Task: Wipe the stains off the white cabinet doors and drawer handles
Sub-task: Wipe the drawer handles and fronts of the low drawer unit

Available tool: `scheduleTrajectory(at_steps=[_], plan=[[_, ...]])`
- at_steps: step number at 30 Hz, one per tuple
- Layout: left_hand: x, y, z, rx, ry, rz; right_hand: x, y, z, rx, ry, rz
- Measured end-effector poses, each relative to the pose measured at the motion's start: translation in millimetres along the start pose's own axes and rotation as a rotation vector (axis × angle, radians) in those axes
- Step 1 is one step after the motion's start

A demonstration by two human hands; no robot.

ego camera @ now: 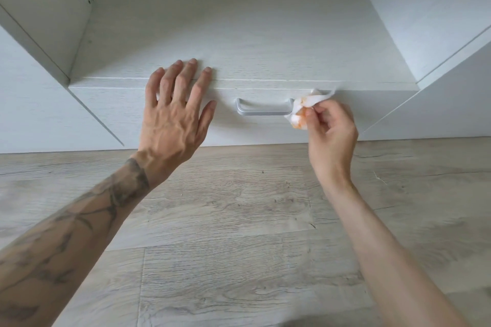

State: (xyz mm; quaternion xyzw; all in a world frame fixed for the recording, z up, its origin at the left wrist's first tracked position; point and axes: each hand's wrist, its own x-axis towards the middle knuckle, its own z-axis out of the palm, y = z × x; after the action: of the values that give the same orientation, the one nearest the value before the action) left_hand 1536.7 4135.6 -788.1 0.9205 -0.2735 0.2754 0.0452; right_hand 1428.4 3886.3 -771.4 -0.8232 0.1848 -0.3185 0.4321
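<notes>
White drawer [252, 130] closed, contents hidden. Left hand [172, 114] flat, fingers spread, on drawer's top edge, centre-left. Right hand [329, 130] pinches orange-stained wipe [300, 111] against silver handle [263, 111], its right end, centre-right. Pale wood-look floor [225, 207] below.

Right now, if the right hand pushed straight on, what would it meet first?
Likely the drawer handle: the wipe pinched by the right hand seems to touch its right end.

Drawer front [265, 131]: white, faint horizontal wood grain.
Handle [263, 112]: pale silver-grey, plain.
Wipe [295, 115]: white, with orange blotches at its 12 and 6 o'clock.
Side panels [32, 103], at 10 and 2 o'clock of the drawer front: plain bluish white.
Floor [239, 220]: grey-beige planks, darker knots and streaks.
Left forearm [79, 223]: dark grey-black tattoo lines.
</notes>
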Motion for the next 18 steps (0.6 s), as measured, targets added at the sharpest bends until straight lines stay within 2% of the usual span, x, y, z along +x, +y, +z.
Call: scheduleTrajectory(at_steps=[4, 6, 10, 18], plan=[[0, 1, 0, -0.005, -0.004, -0.005, -4, -16, 9, 0.258, -0.056, 0.186], [0, 1, 0, -0.003, -0.009, -0.004, -3, -16, 13, 0.308, -0.043, 0.198], [0, 1, 0, 0.008, -0.013, -0.003, -1, -11, 18, 0.31, -0.014, 0.2], [1, 2, 2, 0.017, 0.011, -0.01, 5, -8, 16, 0.189, -0.068, 0.149]])
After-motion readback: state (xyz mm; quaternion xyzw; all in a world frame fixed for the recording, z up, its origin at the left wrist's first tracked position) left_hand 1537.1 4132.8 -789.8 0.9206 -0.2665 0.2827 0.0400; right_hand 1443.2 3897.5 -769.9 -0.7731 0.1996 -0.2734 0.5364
